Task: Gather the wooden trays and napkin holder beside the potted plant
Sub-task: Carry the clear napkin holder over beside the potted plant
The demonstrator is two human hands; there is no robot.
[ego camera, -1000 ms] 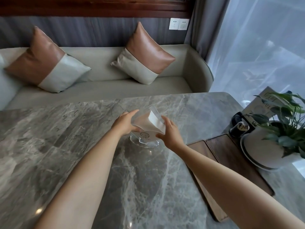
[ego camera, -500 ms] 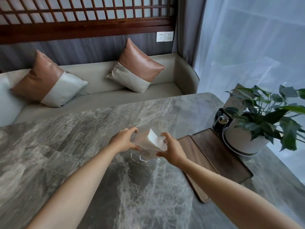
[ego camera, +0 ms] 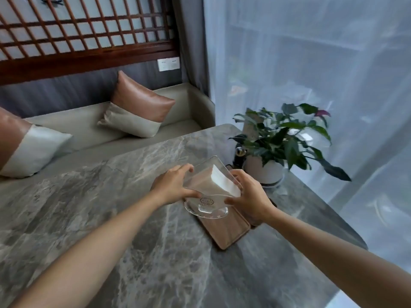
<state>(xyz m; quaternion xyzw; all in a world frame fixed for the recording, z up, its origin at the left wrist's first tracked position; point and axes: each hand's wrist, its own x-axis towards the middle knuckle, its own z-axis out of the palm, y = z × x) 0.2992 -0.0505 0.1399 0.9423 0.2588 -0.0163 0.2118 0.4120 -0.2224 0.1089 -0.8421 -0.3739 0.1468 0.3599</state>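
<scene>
You are looking down at a grey marble worktop point(ego camera: 111, 218) with both bare arms stretched forward. Your left hand point(ego camera: 172, 185) and right hand point(ego camera: 249, 196) are closed on opposite sides of a clear napkin holder point(ego camera: 209, 192), one palm pressed to each face. The holder is a see-through, fan-shaped piece on a round clear base, with a stack of white napkins point(ego camera: 222, 181) standing inside it. A small printed emblem shows low on its near face. It is tilted, top leaning away to the far left.

The round base is over the far end of a light wooden tray point(ego camera: 226, 232), which lies flat on the worktop to the right of centre. Whether the base touches the tray or hangs just above it cannot be told. A second, darker wooden tray point(ego camera: 255, 223) lies just beside the first on its right, mostly hidden by your right hand and wrist.

Just beyond the trays, at the far right of the worktop, stands a potted plant point(ego camera: 280, 138) with broad green leaves in a white pot. A small dark object with a round top point(ego camera: 240, 154) stands just left of the pot.

Beyond the worktop is a beige sofa point(ego camera: 89, 123) with two brown and cream cushions. Sheer curtains point(ego camera: 311, 63) hang at the right.
</scene>
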